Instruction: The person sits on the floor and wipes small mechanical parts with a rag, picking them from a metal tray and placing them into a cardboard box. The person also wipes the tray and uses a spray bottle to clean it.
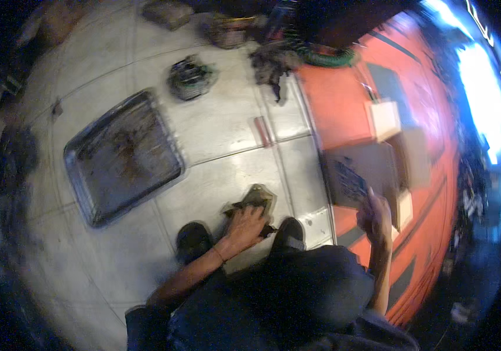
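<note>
My left hand [243, 226] lies over an angular metal part [259, 196] on the pale tiled floor, between my two dark shoes. The fingers cover much of it, so its full shape is hidden. Out to the right, my right hand [375, 213] grips the handle of a dark flat tool [347, 175], perhaps a wire brush; motion blurs it. The tool is raised in front of an open cardboard box [360, 153]. From this view I cannot tell whether they touch.
A shallow metal tray [127, 158] with dark residue sits at left. Beyond it stands a round dark mechanical part [191, 78]. A red strip [262, 131] lies on the tiles. A green coiled hose [329, 58] and dark rags [274, 63] are farther back. Orange floor [329, 96] begins at right.
</note>
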Demonstrator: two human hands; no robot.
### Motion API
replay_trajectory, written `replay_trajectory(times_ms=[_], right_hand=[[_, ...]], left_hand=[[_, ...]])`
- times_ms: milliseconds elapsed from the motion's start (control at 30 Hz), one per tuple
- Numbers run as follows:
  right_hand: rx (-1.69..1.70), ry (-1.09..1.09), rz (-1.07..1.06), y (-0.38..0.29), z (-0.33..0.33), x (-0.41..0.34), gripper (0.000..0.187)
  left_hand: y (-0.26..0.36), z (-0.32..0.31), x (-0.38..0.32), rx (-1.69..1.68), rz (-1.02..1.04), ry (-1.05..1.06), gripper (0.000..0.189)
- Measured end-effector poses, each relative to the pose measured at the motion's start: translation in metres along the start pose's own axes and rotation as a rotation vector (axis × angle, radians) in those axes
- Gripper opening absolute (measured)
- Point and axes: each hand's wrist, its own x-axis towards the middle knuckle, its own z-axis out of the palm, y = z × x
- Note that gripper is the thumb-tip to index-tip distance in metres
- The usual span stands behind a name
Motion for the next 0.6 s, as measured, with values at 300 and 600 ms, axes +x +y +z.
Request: replay_trajectory(times_ms=[300,600], right_hand=[[-0.382,0.296,-0.091,-0.054,-0.145,0.037,0.027],[-0.99,-0.161,0.124,0.029,-0.151,0.153,0.031]], left_hand=[[-0.005,0.018,-0.014,-0.119,-0.074,0.026,0.027],[-0.016,-0.02,-0.023,-0.233,-0.289,0.143,0.024]])
